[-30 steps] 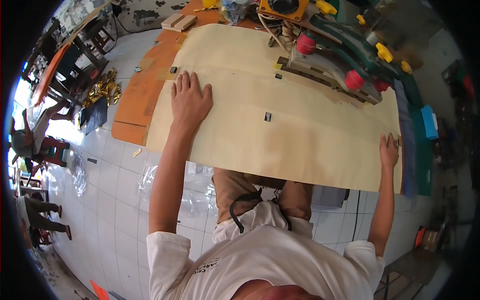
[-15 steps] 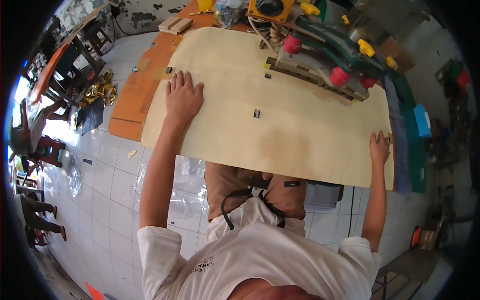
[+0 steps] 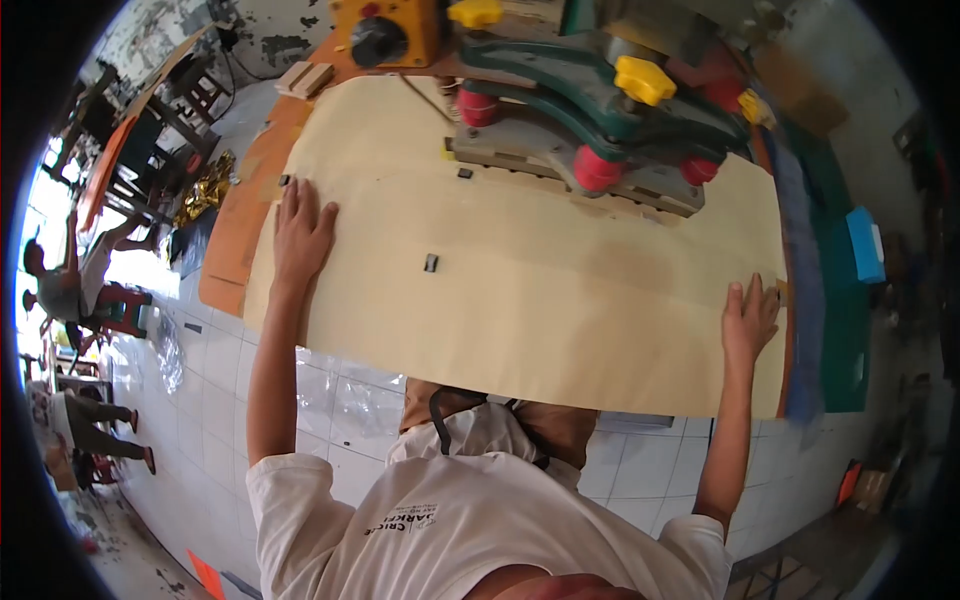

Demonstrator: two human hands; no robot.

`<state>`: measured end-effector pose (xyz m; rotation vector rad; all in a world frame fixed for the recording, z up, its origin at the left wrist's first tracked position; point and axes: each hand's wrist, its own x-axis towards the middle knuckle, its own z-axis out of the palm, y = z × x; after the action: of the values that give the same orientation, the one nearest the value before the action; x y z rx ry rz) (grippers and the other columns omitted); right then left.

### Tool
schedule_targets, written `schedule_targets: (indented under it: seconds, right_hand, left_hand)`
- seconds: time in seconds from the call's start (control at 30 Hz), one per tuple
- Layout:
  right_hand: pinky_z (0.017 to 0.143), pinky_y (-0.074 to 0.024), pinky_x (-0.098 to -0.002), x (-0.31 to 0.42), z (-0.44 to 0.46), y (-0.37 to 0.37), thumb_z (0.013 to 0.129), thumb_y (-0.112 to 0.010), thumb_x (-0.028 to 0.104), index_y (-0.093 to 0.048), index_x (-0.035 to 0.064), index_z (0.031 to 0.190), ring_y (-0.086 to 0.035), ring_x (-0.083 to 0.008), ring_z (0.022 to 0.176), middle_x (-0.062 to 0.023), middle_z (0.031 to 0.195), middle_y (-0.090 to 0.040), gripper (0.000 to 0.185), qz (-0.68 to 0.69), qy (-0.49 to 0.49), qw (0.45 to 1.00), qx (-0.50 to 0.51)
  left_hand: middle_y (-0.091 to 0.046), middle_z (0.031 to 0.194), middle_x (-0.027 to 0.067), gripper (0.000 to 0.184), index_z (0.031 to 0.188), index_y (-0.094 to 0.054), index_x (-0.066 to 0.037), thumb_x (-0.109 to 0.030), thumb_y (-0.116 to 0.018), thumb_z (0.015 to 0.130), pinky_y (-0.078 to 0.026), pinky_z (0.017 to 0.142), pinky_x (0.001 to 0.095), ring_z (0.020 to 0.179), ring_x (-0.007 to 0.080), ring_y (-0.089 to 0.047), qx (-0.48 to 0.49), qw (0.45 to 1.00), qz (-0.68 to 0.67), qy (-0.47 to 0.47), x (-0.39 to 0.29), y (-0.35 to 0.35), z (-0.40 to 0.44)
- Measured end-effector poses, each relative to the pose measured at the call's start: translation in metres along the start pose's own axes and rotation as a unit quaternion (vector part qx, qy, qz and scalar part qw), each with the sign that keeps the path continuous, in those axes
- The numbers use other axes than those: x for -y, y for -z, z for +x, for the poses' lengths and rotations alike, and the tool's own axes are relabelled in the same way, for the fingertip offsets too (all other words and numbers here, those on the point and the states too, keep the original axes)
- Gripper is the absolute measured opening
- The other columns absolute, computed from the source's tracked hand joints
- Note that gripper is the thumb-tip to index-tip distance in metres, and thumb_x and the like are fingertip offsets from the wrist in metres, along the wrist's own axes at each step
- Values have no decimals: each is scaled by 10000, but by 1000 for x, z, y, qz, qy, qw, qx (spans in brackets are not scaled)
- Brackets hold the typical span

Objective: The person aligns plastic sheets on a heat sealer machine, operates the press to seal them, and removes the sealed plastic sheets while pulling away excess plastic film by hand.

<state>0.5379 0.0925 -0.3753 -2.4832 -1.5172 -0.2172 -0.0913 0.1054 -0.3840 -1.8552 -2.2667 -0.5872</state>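
A large cream sheet (image 3: pixel 520 290) lies over an orange-brown table (image 3: pixel 228 265). My left hand (image 3: pixel 302 235) rests flat on the sheet's left part, fingers apart, just below a small dark piece (image 3: pixel 284 180) at the left edge. My right hand (image 3: pixel 750 318) lies on the sheet near its right edge, fingers slightly spread, beside another small dark piece that it partly covers. Two more small dark pieces sit on the sheet, one near the middle left (image 3: pixel 431 263) and one farther back (image 3: pixel 465 174).
A green machine (image 3: pixel 560 95) with red knobs and yellow handles stands over the sheet's back. Behind at left are a yellow box (image 3: pixel 395 30) and wooden blocks (image 3: pixel 305 79). A blue box (image 3: pixel 865 245) is at right. People sit at far left.
The view has shifted, so the machine appears larger and farther left. Both hands remain on the sheet, with the right hand's fingers slightly more spread.
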Motion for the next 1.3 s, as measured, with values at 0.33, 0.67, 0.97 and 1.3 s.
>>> schedule_targets:
  seconds: [0.33, 0.67, 0.97, 1.3]
  right_hand:
    - [1074, -99, -636, 4, 2, 4, 908, -401, 584, -425, 162, 1383, -194, -363, 1394, -175, 1497, -250, 636, 5, 92, 996, -16]
    - [1094, -97, -597, 1, 2, -1, 905, -401, 597, -388, 171, 1408, -205, -327, 1398, -164, 1488, -282, 659, 26, 95, 995, 8]
    - [1106, -88, -574, 2, 2, 1, 890, -402, 624, -390, 187, 1408, -205, -313, 1400, -150, 1491, -284, 679, 39, 89, 995, 11]
    - [1085, -263, -460, -17, 7, 14, 859, -618, 278, -428, 18, 1344, -343, -356, 1316, -232, 1411, -369, 582, 209, 56, 972, -88]
  left_hand:
    - [-287, 1483, 173, 561, 1382, -396, -23, -396, -355, 966, -142, 1117, 501, 1382, 334, -238, -9, 999, -8, -31, -11, 7, 2]
    - [-327, 1464, 168, 480, 1358, -451, -90, -351, -389, 960, -122, 1119, 503, 1380, 301, -257, 0, 998, -24, -51, -15, 11, 1]
    - [-361, 1445, 158, 462, 1334, -490, -120, -367, -408, 952, -123, 1120, 513, 1358, 303, -298, -6, 998, -52, -39, -12, 13, -2]
    - [-524, 1264, 163, 357, 1158, -595, -50, -300, -496, 922, -317, 1009, 460, 1195, 320, -450, -129, 982, -117, 74, 10, 12, -1]
